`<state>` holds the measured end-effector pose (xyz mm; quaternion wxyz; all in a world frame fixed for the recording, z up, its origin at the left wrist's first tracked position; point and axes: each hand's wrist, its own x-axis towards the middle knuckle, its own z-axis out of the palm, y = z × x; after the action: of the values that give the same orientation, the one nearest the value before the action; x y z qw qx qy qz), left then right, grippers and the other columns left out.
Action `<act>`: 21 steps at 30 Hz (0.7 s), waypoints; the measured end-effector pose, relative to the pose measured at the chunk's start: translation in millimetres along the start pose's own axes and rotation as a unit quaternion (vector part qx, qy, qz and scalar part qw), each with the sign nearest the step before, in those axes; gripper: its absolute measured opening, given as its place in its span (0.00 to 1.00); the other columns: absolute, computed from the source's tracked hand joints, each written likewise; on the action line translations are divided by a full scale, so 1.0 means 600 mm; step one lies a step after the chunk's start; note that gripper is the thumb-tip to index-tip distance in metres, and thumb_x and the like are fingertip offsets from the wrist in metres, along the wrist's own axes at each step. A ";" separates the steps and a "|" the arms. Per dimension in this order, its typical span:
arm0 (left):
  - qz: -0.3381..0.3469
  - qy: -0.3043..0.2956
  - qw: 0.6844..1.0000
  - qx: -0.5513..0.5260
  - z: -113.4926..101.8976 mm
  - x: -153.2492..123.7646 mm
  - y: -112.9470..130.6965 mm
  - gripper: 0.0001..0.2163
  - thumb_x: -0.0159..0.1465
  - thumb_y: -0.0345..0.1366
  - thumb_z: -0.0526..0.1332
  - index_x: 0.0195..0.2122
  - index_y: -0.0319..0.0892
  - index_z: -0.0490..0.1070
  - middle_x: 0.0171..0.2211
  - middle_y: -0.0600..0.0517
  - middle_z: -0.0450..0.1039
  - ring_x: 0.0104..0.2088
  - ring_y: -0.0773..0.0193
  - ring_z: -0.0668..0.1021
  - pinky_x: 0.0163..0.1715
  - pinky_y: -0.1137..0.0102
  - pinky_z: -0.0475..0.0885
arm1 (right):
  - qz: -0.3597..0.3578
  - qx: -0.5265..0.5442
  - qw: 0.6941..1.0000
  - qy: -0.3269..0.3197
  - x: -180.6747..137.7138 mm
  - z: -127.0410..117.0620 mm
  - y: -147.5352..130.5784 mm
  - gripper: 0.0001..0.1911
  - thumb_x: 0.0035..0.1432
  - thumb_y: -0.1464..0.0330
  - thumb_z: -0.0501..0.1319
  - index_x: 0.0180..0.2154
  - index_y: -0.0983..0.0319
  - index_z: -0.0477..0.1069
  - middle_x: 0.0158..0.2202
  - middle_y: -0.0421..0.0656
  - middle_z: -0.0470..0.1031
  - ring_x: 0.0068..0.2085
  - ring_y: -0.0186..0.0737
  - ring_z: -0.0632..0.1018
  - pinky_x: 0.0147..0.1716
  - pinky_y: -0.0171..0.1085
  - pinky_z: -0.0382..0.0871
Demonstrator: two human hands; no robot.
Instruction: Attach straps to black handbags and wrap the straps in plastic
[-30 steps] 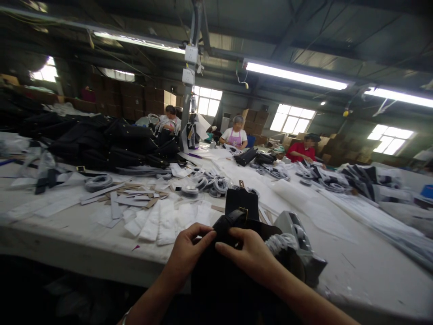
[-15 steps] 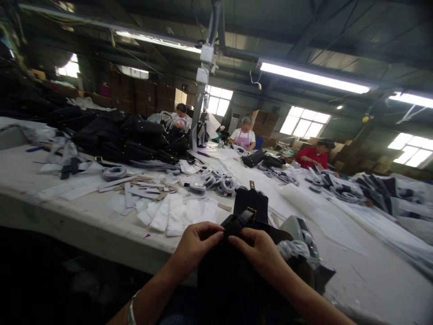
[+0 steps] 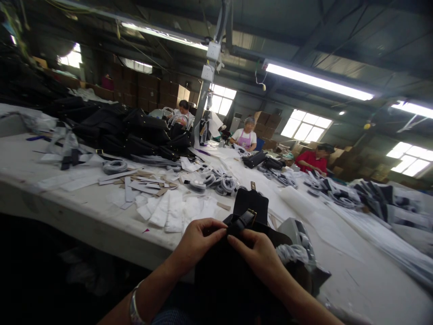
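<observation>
Atop bag (image 3: pixel 227 275), L hand (image 3: pixel 199 241) & R hand (image 3: pixel 261 253) pinched on strap (image 3: pixel 242 222), more bangle (image 3: pixel 134 307) vis.

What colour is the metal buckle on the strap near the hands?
The buckle is gold-coloured; it shows best in the head view.

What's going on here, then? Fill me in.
A person's left hand pinches a black strap on what looks like a black bag. The right hand is at the same strap; its exact grip is hard to tell. A gold-coloured buckle sits by the strap's far end. White strips lie beyond on the table.
</observation>
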<state>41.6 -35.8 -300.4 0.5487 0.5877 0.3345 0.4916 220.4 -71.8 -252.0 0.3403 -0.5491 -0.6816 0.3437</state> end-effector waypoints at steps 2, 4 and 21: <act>0.002 -0.013 1.000 -0.001 -0.005 -0.001 0.002 0.09 0.60 0.39 0.67 0.38 0.41 0.81 0.36 0.49 0.83 0.39 0.56 0.81 0.39 0.70 0.72 | 0.008 0.003 1.000 0.002 -0.002 0.002 0.001 0.18 0.60 0.58 0.62 0.42 0.64 0.80 0.35 0.44 0.84 0.38 0.49 0.81 0.34 0.36 0.72; 0.002 -0.032 0.999 0.007 -0.010 -0.003 0.006 0.10 0.60 0.39 0.66 0.40 0.41 0.81 0.38 0.49 0.83 0.41 0.55 0.81 0.41 0.69 0.72 | 0.013 0.000 1.000 0.001 -0.002 0.004 0.001 0.18 0.60 0.58 0.62 0.42 0.65 0.80 0.35 0.44 0.83 0.38 0.49 0.81 0.32 0.35 0.72; -0.003 0.020 0.999 -0.034 -0.002 0.004 0.000 0.11 0.56 0.38 0.70 0.38 0.39 0.79 0.36 0.48 0.80 0.37 0.59 0.80 0.38 0.70 0.74 | 0.009 -0.066 0.997 0.034 0.003 0.008 -0.003 0.15 0.59 0.61 0.61 0.40 0.65 0.79 0.35 0.43 0.83 0.38 0.51 0.81 0.35 0.38 0.71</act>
<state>41.2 -33.1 -299.8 0.5634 0.5579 0.3302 0.5122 215.3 -70.7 -252.7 0.3231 -0.5879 -0.6859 0.2821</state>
